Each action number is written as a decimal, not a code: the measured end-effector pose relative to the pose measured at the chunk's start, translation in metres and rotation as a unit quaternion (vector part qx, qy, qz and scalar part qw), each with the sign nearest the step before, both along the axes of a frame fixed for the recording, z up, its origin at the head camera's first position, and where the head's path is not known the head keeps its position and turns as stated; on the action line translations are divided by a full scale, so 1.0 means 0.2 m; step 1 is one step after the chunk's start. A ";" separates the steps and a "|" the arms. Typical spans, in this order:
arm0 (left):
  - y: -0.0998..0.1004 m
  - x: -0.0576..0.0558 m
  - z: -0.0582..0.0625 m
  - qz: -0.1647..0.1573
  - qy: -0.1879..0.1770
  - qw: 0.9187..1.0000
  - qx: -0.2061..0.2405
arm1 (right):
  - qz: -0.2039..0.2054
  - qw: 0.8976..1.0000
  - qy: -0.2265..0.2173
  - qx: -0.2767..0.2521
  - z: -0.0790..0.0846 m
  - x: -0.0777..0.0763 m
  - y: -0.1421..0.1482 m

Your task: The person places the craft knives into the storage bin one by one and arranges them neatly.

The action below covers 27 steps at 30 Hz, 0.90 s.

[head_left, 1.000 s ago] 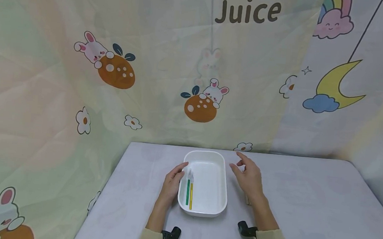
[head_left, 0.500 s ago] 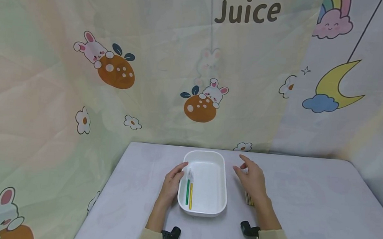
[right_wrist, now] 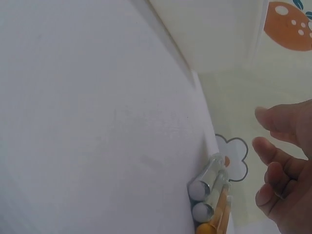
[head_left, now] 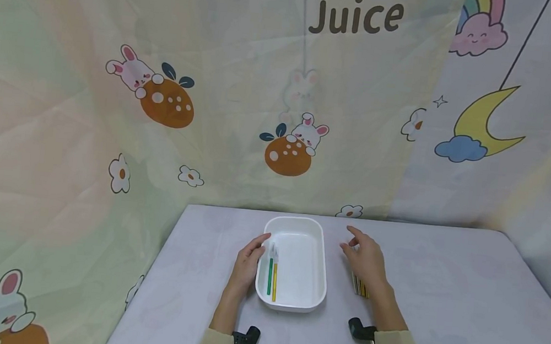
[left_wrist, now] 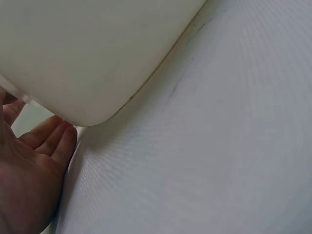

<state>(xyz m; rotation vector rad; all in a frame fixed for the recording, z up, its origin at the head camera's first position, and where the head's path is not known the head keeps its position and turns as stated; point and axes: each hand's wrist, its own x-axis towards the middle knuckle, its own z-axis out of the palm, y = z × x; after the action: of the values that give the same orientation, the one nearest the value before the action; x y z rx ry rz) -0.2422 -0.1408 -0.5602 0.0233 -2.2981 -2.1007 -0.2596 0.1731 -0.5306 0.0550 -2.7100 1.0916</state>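
My left hand (head_left: pixel 245 266) holds the left rim of a white rectangular tray (head_left: pixel 298 301). In the left wrist view, several fingers (left_wrist: pixel 53 139) touch the tray's (left_wrist: pixel 107 58) outer wall. Inside the tray, along its left side, lie a green pen-like stick (head_left: pixel 270 276) and a yellow pen-like stick (head_left: pixel 275 283), both with pale, clear-looking far ends. My right hand (head_left: pixel 365 261) hovers right of the tray with loosely bent fingers, holding nothing. Partly hidden below it lies a row of similar thin sticks (head_left: pixel 359 286); the right wrist view shows clear round-ended tubes (right_wrist: pixel 202 190) and orange parts.
A white cloth-covered table (head_left: pixel 462 301) extends well to the right of the tray. Behind it hangs a printed curtain (head_left: pixel 227 151) with cartoon rabbits. Black wrist-camera mounts sit at the left wrist (head_left: pixel 246 337) and right wrist (head_left: pixel 361 330).
My right hand has drifted right and slightly toward me, away from the tray, uncovering more of the row of sticks. The left hand and tray have stayed in place.
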 end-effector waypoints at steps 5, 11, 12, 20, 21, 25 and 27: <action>0.00 0.00 0.00 0.001 -0.001 1.000 -0.001 | -0.004 1.000 -0.015 0.008 0.00 0.00 0.01; 0.00 0.00 0.00 0.000 0.001 1.000 -0.002 | -0.009 0.999 -0.041 0.023 -0.01 0.00 0.02; -0.01 0.00 0.00 0.000 0.001 1.000 -0.002 | -0.009 0.999 -0.047 0.026 -0.01 0.00 0.02; -0.01 0.00 -0.01 0.000 0.000 1.000 0.005 | -0.010 0.996 -0.083 0.042 -0.02 0.00 0.02; -0.01 0.00 -0.01 0.000 -0.001 1.000 0.005 | -0.010 0.995 -0.086 0.044 -0.02 0.00 0.02; -0.01 -0.01 -0.01 0.000 -0.003 1.000 0.005 | -0.012 0.994 -0.095 0.049 -0.03 0.01 0.02; -0.01 -0.01 -0.01 0.000 -0.004 1.000 0.004 | -0.014 0.994 -0.097 0.050 -0.03 0.01 0.02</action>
<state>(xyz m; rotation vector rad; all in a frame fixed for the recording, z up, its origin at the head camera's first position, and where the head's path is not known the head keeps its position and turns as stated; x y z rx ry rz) -0.2434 -0.1420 -0.5613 0.0316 -2.2929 -2.1136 -0.2580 0.1778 -0.5370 -0.0755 -2.9274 1.0003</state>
